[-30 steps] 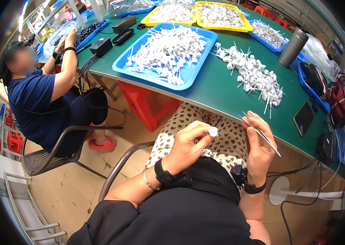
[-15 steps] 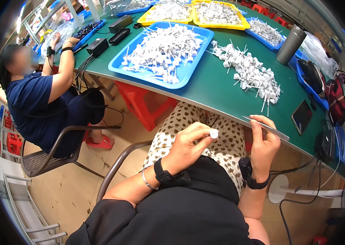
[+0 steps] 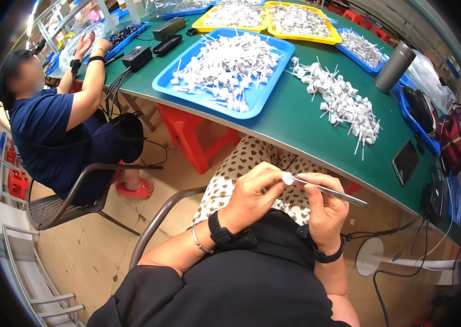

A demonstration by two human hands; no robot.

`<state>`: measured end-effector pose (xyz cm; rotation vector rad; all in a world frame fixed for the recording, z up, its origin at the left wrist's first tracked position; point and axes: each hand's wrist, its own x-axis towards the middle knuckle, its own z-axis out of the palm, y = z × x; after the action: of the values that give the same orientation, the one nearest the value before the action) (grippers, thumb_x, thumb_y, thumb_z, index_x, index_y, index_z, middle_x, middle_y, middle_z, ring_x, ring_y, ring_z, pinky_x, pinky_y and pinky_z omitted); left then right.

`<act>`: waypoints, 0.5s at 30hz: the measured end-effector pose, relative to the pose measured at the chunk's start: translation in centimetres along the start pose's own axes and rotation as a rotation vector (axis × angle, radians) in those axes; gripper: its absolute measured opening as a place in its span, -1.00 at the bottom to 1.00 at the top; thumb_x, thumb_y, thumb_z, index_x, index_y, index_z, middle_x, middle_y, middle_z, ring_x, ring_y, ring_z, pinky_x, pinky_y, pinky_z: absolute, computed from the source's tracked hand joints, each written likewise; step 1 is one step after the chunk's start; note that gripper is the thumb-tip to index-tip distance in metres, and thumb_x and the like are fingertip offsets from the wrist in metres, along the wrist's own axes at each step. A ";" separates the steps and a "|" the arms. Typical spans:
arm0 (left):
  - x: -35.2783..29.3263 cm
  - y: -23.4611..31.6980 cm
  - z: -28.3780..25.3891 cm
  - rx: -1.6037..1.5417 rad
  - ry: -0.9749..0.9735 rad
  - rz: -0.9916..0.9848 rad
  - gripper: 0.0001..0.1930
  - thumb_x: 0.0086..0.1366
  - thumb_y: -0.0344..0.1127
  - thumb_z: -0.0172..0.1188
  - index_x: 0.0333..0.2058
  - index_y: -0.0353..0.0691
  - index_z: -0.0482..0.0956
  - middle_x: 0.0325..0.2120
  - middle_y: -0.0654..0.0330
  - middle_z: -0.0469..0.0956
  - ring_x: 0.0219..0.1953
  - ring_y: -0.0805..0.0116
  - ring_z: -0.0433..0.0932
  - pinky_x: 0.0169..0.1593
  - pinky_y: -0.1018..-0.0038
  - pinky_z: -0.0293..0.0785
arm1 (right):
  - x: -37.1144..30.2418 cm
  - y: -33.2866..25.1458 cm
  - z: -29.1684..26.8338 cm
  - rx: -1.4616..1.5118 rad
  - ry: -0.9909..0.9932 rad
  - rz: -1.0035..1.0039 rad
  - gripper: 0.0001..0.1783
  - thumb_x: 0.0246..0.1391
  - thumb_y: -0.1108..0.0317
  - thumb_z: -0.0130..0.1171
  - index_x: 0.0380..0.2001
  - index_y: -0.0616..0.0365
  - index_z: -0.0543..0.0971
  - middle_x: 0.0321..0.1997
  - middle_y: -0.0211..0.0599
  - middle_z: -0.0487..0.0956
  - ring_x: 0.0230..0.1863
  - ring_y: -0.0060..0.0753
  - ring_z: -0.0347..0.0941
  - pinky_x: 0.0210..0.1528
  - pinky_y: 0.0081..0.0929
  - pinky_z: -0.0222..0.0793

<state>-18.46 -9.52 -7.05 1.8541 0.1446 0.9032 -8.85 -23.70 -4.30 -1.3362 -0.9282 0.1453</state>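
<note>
Pinched between the thumb and fingers of my left hand (image 3: 258,191) is a small white plastic part (image 3: 287,179) with a round end facing up. My right hand (image 3: 326,207) is closed round metal tweezers (image 3: 334,193), whose tip meets the white part just above my lap. Whether the tips are inside the part or only against it, I cannot tell. Beyond my hands, a loose pile of white stemmed parts (image 3: 342,98) lies on the green table (image 3: 296,131). Left of it, a blue tray (image 3: 159,82) is heaped with similar white parts.
Yellow trays (image 3: 337,38) of white pieces stand farther back. At the right are a grey flask (image 3: 395,67), a phone (image 3: 405,163) and a black adapter (image 3: 433,196) with cables. A co-worker (image 3: 45,131) sits at the left. A red stool (image 3: 187,136) is under the table.
My right hand has moved left and down, bringing the tweezers from apart to the white part. My left hand keeps its pinch in nearly the same place. The co-worker's hands have shifted slightly.
</note>
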 end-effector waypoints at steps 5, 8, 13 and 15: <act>-0.1 0.1 -0.1 0.033 -0.013 -0.029 -0.82 0.19 -0.57 0.30 -0.21 -0.28 0.66 -0.35 0.17 0.59 -0.42 0.33 0.59 -0.35 0.46 0.51 | 0.1 0.1 0.3 -0.005 0.009 -0.033 -0.87 0.24 0.59 0.18 -0.15 0.37 0.58 -0.10 -0.15 0.63 -0.16 -0.42 0.61 -0.10 -0.54 0.58; 0.0 0.0 -0.1 0.063 -0.018 -0.007 -0.82 0.19 -0.56 0.30 -0.21 -0.26 0.66 -0.35 0.17 0.58 -0.42 0.29 0.59 -0.34 0.44 0.51 | 0.1 0.1 0.4 0.000 0.018 -0.021 -0.88 0.25 0.59 0.17 -0.15 0.39 0.56 -0.13 -0.14 0.64 -0.16 -0.39 0.63 -0.08 -0.50 0.61; 0.0 0.0 -0.1 0.060 -0.017 0.012 -0.81 0.19 -0.56 0.29 -0.20 -0.25 0.67 -0.36 0.18 0.58 -0.41 0.28 0.60 -0.35 0.43 0.52 | 0.3 -0.2 0.5 0.027 0.039 0.032 -0.88 0.30 0.55 0.13 -0.15 0.40 0.53 -0.18 -0.13 0.65 -0.17 -0.37 0.64 -0.06 -0.47 0.62; -0.1 0.0 -0.1 0.063 -0.020 0.008 -0.81 0.19 -0.56 0.28 -0.20 -0.24 0.67 -0.37 0.18 0.58 -0.41 0.28 0.59 -0.34 0.43 0.52 | 0.2 -0.3 0.6 0.054 0.054 0.069 -0.87 0.31 0.54 0.11 -0.14 0.40 0.52 -0.19 -0.13 0.65 -0.17 -0.37 0.65 -0.05 -0.46 0.62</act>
<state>-18.54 -9.48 -7.12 1.9229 0.1551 0.8946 -9.20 -23.18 -3.96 -1.3164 -0.8279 0.1857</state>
